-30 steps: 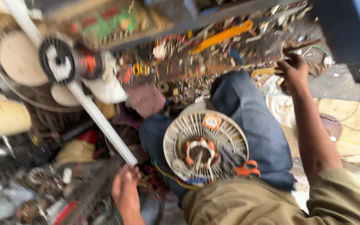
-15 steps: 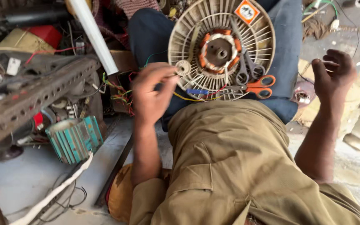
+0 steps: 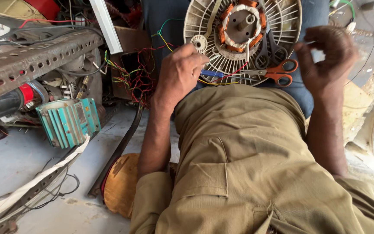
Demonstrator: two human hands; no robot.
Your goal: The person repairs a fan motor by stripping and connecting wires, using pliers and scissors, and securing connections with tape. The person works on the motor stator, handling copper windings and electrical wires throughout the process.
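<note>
Head view shows the left hand [image 3: 179, 77] with fingers curled narrow, fingertips pinched on the rim of the round white fan grille [image 3: 282, 26] at about its 8 o'clock; what lies between them cannot be told. That grille, with copper-wound motor core [image 3: 242, 24], rests on the lap at 12 o'clock. Right hand [image 3: 327, 58] hovers at the grille's 4 o'clock, fingers loosely bent and half open, holding nothing visible. Orange-handled scissors [image 3: 282, 73] lie on the grille's lower edge between both hands.
</note>
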